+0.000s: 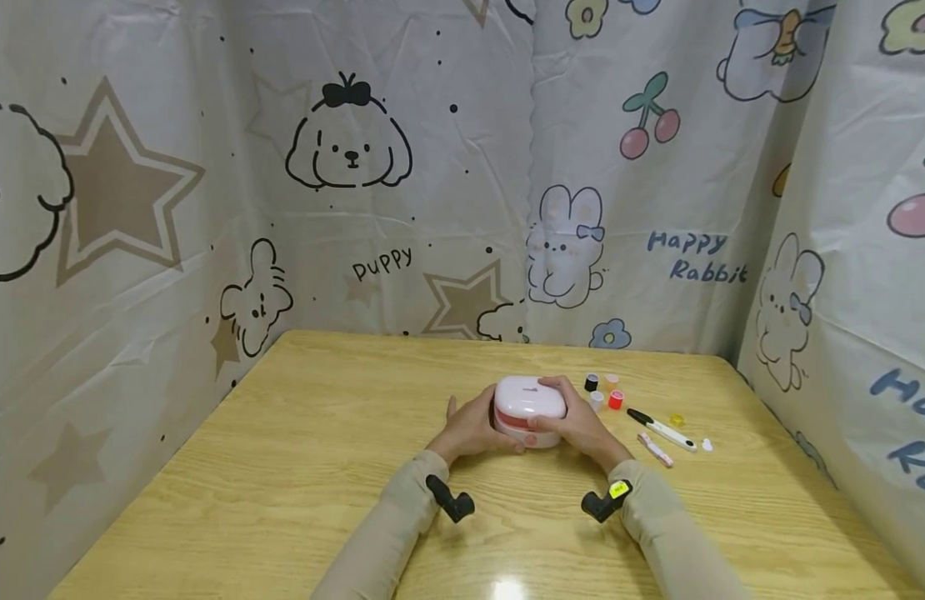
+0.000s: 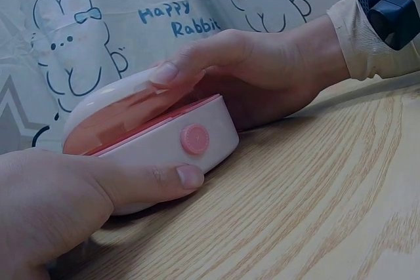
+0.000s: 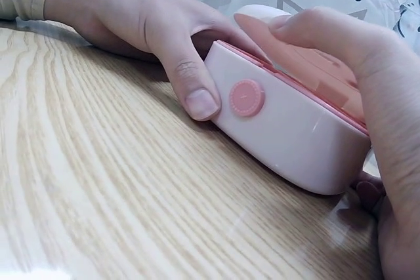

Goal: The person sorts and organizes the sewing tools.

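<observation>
A small rounded white-and-pink case (image 1: 528, 398) sits on the table between both hands. Its lid (image 2: 108, 106) is tilted partway up, with the pink inner side showing above the white base (image 3: 289, 139). A round pink button (image 3: 247, 98) marks the front of the base. My left hand (image 1: 470, 429) grips the base from the left, its thumb along the front below the button. From the right, my right hand (image 1: 581, 425) holds the lid, the thumb on its front edge and fingers over the far side. The case's contents are hidden.
To the right stand several small thread spools: black (image 1: 592, 382), peach (image 1: 612, 381), white (image 1: 596, 401) and red (image 1: 616, 400). Near them lie a black-and-white pen-shaped tool (image 1: 661, 429), a pink-and-white strip (image 1: 655, 450), a yellow piece (image 1: 677, 420) and a white piece (image 1: 707, 445).
</observation>
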Demonstrator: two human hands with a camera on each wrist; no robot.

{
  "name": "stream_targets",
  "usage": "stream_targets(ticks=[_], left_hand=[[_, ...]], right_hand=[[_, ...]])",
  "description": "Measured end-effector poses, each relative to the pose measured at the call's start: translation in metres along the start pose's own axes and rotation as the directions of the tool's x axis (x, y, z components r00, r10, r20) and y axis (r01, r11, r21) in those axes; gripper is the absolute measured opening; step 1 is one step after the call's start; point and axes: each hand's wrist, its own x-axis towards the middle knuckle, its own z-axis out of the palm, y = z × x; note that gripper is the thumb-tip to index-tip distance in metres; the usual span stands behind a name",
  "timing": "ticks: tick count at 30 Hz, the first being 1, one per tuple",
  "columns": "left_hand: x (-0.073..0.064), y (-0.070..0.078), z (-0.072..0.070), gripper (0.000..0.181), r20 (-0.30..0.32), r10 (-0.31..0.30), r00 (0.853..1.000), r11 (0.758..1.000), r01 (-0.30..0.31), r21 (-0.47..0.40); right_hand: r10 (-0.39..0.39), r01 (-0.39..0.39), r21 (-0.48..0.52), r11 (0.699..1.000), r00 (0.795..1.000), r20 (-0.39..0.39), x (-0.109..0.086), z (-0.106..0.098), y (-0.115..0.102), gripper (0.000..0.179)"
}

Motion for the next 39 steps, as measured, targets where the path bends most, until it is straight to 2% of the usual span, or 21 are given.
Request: stream_targets(ticks=[10,17,26,39], left_hand=[[0.0034,-0.0046,0.002,0.113,-0.017,0.016,1.0,1.0,-0.016,-0.019],[-0.0003,0.0025,-0.0043,0.112,0.011,-0.009,1.0,1.0,0.009,-0.02],[0.0019,0.0036,-0.0032,0.112,0.038,-0.023,0.999,1.0,0.024,-0.016],[-0.0005,0.0026,-0.0039,0.113,0.03,0.002,1.0,1.0,-0.001,-0.018]], right_hand=[[0.005,-0.005,0.011,1.0,1.0,-0.016,0.0005,0.0002,-0.0032,0.072],[0.023,-0.023,0.022,0.999,0.999,-0.026,0.0028,0.0002,-0.001,0.07],[0.046,-0.044,0.051,0.998,0.998,-0.036,0.0011,-0.0025,-0.0027,0.07],[0.083,-0.078,0.062,0.995,0.994,-0.075,0.006,-0.0019,-0.0072,0.066]])
